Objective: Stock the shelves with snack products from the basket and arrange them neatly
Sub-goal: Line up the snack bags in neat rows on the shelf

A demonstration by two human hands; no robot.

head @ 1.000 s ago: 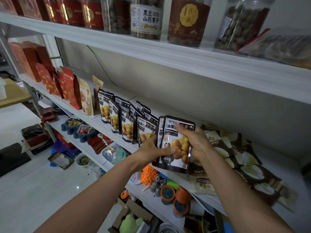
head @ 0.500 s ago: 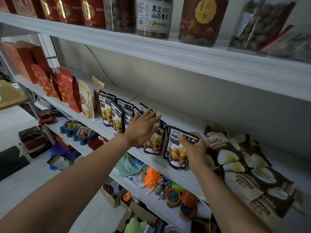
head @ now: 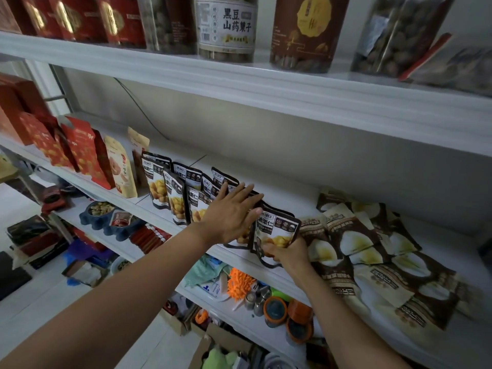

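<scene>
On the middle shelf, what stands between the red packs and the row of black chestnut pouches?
Head view: two tan pouches stand between the red packs and the black chestnut pouches.

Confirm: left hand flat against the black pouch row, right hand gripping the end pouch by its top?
No. Head view: the right hand grips the end pouch by its bottom, not its top. The left hand is flat against the black pouch row.

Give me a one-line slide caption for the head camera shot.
The left hand presses flat on a row of chestnut pouches while the right hand grips another pouch at its end.
</scene>
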